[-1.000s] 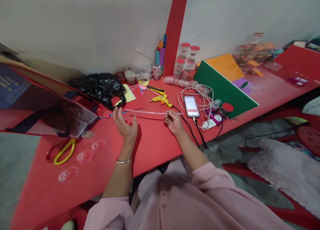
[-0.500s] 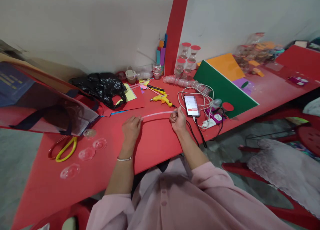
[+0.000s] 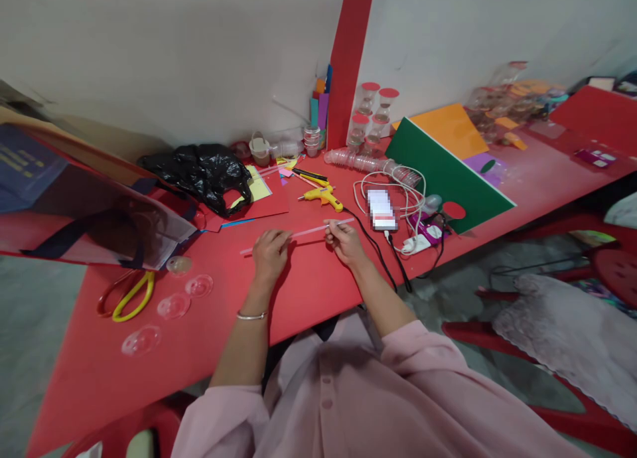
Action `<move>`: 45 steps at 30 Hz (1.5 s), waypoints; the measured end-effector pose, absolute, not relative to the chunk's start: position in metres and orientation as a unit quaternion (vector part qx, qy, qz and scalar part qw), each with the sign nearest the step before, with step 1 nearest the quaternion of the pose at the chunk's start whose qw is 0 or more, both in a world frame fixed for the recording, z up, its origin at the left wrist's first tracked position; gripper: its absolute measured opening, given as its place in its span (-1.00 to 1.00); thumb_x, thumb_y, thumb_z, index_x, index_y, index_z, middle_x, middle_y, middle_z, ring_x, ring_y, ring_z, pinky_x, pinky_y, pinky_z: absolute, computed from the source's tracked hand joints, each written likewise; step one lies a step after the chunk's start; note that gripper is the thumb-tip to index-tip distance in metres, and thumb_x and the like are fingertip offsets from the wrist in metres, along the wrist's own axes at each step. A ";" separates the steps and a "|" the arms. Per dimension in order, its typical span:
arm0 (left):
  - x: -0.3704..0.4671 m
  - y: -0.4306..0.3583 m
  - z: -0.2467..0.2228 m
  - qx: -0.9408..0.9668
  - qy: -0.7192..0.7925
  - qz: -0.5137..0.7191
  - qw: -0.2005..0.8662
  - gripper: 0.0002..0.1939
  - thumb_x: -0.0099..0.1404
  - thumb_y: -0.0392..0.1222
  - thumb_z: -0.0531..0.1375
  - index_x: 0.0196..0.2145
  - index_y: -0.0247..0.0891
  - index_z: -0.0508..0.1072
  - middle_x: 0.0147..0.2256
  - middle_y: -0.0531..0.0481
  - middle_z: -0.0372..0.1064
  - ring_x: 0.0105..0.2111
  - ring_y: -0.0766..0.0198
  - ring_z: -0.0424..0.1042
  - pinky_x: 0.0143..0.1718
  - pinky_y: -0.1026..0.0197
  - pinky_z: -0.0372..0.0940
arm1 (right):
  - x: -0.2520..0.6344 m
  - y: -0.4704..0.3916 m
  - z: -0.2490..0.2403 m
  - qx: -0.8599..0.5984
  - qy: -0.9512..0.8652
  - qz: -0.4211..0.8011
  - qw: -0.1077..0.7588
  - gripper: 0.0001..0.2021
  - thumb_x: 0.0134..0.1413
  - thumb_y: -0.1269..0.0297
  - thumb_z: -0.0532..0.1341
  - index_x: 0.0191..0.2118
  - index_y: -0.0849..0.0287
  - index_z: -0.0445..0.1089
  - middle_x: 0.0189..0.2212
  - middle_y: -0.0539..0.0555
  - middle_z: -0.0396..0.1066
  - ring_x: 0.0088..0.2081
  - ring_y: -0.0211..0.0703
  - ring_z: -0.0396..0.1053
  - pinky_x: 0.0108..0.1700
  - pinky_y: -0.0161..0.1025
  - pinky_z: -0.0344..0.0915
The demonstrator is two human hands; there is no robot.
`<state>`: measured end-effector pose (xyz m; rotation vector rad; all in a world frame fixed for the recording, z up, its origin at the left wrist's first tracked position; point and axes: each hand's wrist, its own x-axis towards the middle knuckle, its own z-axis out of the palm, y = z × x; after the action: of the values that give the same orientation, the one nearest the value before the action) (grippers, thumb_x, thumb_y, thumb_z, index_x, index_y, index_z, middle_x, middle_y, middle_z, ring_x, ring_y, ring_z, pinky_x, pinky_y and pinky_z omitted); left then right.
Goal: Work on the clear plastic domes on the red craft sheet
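Observation:
A thin translucent pinkish strip [image 3: 309, 231] stretches between my hands, just over the red table. My left hand [image 3: 271, 251] pinches it left of its middle, and one end sticks out past the fingers. Nearer the other end, my right hand [image 3: 342, 241] holds it between closed fingers, with a short tip showing beyond. Behind the strip lies a yellow glue gun [image 3: 323, 197]. A phone [image 3: 381, 210] with a plugged-in cable rests to the right of my right hand.
Clear plastic domes [image 3: 174, 305] and yellow-handled scissors [image 3: 133, 297] lie at the left, beside a large bag [image 3: 89, 199]. A black plastic bag [image 3: 199, 174] sits behind. At the right are a green board [image 3: 442, 172], clear cups with red tops [image 3: 367, 99] and coiled cables [image 3: 359, 191].
Both hands have moved closer together along the strip. Its ends now stick out beyond the fingers on both sides, and it looks straighter.

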<state>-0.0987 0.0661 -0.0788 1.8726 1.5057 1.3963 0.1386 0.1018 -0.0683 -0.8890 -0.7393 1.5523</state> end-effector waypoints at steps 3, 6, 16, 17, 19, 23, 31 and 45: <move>-0.102 0.067 -0.080 0.641 0.570 0.490 0.154 -0.83 0.38 -0.11 0.33 -0.12 -0.04 0.72 -0.19 -0.14 0.60 -0.17 0.00 0.49 0.03 0.00 0.22 | 0.141 0.108 -0.071 -0.425 -0.271 0.602 0.620 -0.50 -0.19 -0.13 0.63 -0.34 0.14 0.53 -0.56 -0.13 0.36 -0.57 -0.45 0.19 -0.57 -0.44 0.07; -0.106 0.068 -0.078 0.601 0.610 0.501 0.122 -0.91 0.33 -0.06 0.39 -0.26 -0.07 0.68 -0.25 -0.10 0.60 -0.18 -0.01 0.49 0.16 -0.09 0.15 | 0.144 0.113 -0.072 -0.443 -0.251 0.569 0.646 -0.50 -0.17 -0.14 0.62 -0.35 0.13 0.49 -0.58 -0.17 0.31 -0.59 -0.47 0.15 -0.60 -0.45 0.01; -0.110 0.069 -0.079 0.538 0.640 0.540 0.094 -0.89 0.33 -0.08 0.40 -0.21 -0.08 0.70 -0.16 -0.13 0.52 -0.04 -0.05 0.44 0.13 -0.06 0.25 | 0.146 0.108 -0.071 -0.397 -0.240 0.618 0.635 -0.64 -0.06 0.04 0.59 -0.19 0.06 0.58 -0.47 -0.12 0.44 -0.51 -0.43 0.30 -0.51 -0.46 0.24; -0.110 0.069 -0.079 0.527 0.633 0.557 0.108 -0.88 0.32 -0.08 0.41 -0.19 -0.09 0.70 -0.16 -0.11 0.51 -0.06 -0.01 0.45 0.10 -0.02 0.27 | 0.147 0.108 -0.071 -0.395 -0.236 0.620 0.635 -0.63 -0.06 0.02 0.60 -0.20 0.07 0.58 -0.47 -0.12 0.44 -0.51 -0.43 0.30 -0.51 -0.47 0.24; -0.110 0.071 -0.078 0.501 0.621 0.585 0.145 -0.86 0.30 -0.07 0.43 -0.19 -0.09 0.69 -0.18 -0.06 0.49 -0.14 0.08 0.46 0.02 0.07 0.31 | 0.147 0.108 -0.071 -0.389 -0.239 0.622 0.635 -0.61 -0.09 0.00 0.61 -0.21 0.08 0.59 -0.47 -0.12 0.44 -0.51 -0.44 0.29 -0.51 -0.48 0.23; -0.106 0.072 -0.077 0.502 0.584 0.598 0.222 -0.93 0.29 -0.11 0.43 -0.27 -0.10 0.70 -0.27 -0.04 0.50 -0.25 0.15 0.43 -0.09 0.15 0.33 | 0.142 0.105 -0.074 -0.393 -0.299 0.620 0.610 -0.57 -0.14 -0.01 0.62 -0.19 0.09 0.62 -0.48 -0.12 0.43 -0.53 -0.42 0.26 -0.55 -0.44 0.16; -0.098 0.072 -0.087 0.569 0.554 0.558 0.241 -0.85 0.33 -0.18 0.35 -0.16 -0.13 0.71 -0.20 -0.08 0.60 -0.23 0.15 0.52 -0.09 0.12 0.41 | 0.136 0.105 -0.081 -0.426 -0.348 0.603 0.578 -0.51 -0.17 -0.10 0.62 -0.24 0.14 0.61 -0.48 -0.08 0.46 -0.53 -0.37 0.30 -0.54 -0.36 0.20; -0.098 0.069 -0.091 0.654 0.603 0.423 0.174 -0.84 0.44 -0.10 0.31 -0.19 -0.15 0.70 -0.18 -0.07 0.66 -0.24 0.17 0.56 -0.13 0.14 0.39 | 0.131 0.108 -0.072 -0.393 -0.373 0.597 0.591 -0.51 -0.11 -0.01 0.59 -0.03 0.00 0.62 -0.12 0.01 0.65 -0.34 -0.29 0.48 -0.37 -0.33 0.42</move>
<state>-0.0984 0.0689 -0.0906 1.8537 1.7086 1.1993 0.1311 0.1075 -0.0724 -0.9150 -0.8683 1.3885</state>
